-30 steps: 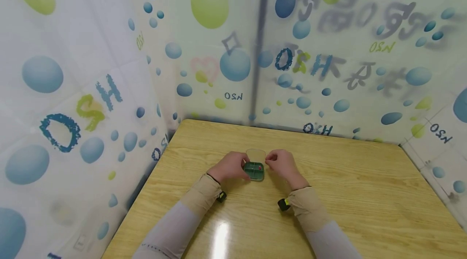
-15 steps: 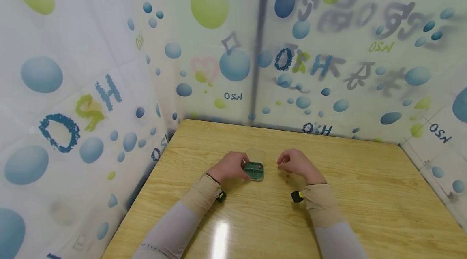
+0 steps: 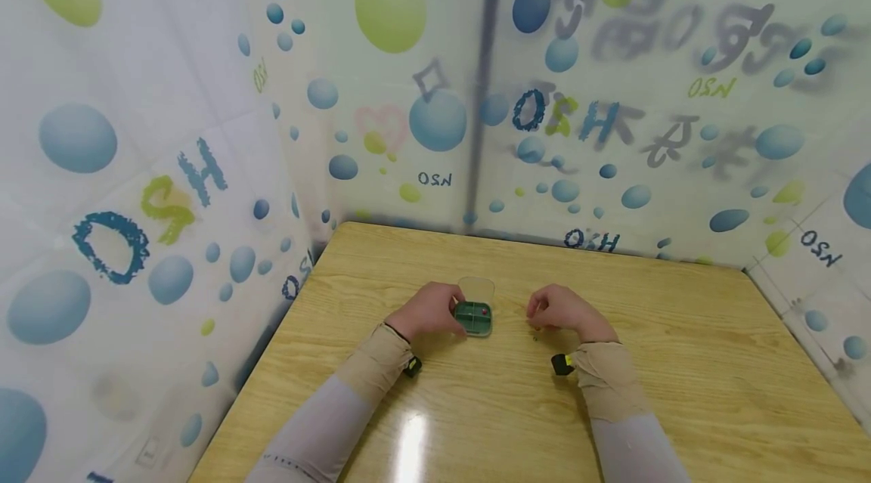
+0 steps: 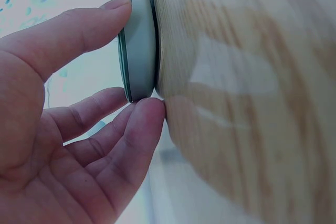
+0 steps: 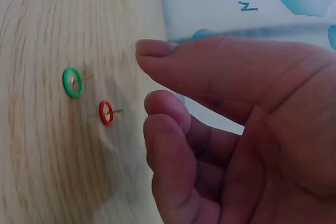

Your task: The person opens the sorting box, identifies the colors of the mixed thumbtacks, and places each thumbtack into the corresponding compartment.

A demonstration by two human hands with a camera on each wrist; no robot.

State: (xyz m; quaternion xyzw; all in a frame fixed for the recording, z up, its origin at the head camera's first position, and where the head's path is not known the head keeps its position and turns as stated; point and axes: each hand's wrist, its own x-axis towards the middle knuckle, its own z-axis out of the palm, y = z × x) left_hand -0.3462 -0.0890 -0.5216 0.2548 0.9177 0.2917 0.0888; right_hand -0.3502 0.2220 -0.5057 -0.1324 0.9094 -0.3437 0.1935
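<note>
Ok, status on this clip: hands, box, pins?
Left hand holds green compartment box, lid open. Right hand empty, fingers curled above green pushpin and red pushpin on table. Nothing blocking.

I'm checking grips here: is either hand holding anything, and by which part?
The left hand holds the small green box by its sides, thumb against fingers. The right hand holds nothing; it hovers by two pushpins.

On the light wood-grain table (image 3: 646, 362) a green box (image 3: 474, 318) with a clear lid holds something red, right of it lie a green pin (image 5: 72, 82) and a red pin (image 5: 106, 112), and behind hangs a white curtain (image 3: 170, 90) with blue and lime bubbles.
</note>
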